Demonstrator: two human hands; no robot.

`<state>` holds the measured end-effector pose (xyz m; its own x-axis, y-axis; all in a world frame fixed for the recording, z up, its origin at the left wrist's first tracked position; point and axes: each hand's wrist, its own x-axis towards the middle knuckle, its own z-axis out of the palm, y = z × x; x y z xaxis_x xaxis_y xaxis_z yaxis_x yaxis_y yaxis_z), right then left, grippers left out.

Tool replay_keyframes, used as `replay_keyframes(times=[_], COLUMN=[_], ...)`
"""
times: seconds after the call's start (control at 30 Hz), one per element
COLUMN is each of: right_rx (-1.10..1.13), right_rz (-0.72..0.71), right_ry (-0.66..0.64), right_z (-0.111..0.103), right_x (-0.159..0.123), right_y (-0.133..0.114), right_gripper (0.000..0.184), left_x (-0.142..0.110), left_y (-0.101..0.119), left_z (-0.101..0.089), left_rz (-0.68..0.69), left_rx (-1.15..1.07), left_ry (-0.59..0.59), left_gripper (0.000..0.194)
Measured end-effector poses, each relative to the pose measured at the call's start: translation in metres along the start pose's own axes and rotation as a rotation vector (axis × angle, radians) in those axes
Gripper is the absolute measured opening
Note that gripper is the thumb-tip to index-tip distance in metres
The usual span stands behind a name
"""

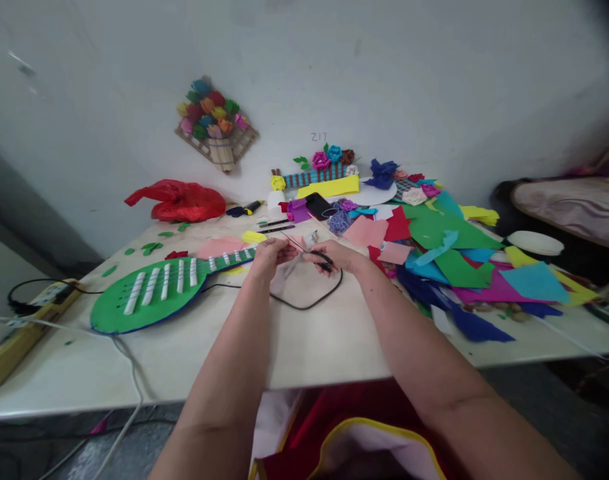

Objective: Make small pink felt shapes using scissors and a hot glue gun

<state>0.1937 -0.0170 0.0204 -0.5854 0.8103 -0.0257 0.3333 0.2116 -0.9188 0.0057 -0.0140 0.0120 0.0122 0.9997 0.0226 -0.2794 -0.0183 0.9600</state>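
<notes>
My right hand [334, 257] is closed round the black handles of a pair of scissors [309, 252], whose blades point left toward my left hand [271, 253]. The left hand pinches a small pale piece of material [289, 267] that I cannot name, right at the blades. Both hands hover over the white table [309, 340], beside a green guitar-shaped foam cutout [154, 290] with white strips across it.
Coloured foam sheets [449, 257] are piled on the right. A black cable [304, 303] loops under my hands. A red plastic bag [181, 200], a dark phone [318, 205], paper flower crafts [329, 167] and a power strip [39, 300] lie around. A flower craft [214, 123] hangs on the wall.
</notes>
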Motion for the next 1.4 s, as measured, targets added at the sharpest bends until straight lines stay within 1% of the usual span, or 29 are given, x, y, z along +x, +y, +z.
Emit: replay_keyframes(times=[0.4, 0.67, 0.93, 1.4], right_rx=[0.065, 0.096, 0.065, 0.06], right_rz=[-0.033, 0.004, 0.02, -0.007], right_ry=[-0.019, -0.027, -0.017, -0.01], right_z=[-0.0007, 0.0008, 0.0013, 0.0027], right_x=[0.0016, -0.0015, 0.0002, 0.0002], right_y=[0.004, -0.002, -0.0012, -0.0027], right_gripper=[0.029, 0.03, 0.027, 0.025], left_x=[0.001, -0.0008, -0.0005, -0.0011], left_y=[-0.0008, 0.0009, 0.0002, 0.001], left_z=[-0.001, -0.0002, -0.0007, 0.0002], left_rz=[0.014, 0.01, 0.018, 0.017], left_rx=[0.0, 0.012, 0.026, 0.017], left_ry=[0.024, 0.009, -0.013, 0.01], left_gripper=[0.012, 0.015, 0.016, 0.014])
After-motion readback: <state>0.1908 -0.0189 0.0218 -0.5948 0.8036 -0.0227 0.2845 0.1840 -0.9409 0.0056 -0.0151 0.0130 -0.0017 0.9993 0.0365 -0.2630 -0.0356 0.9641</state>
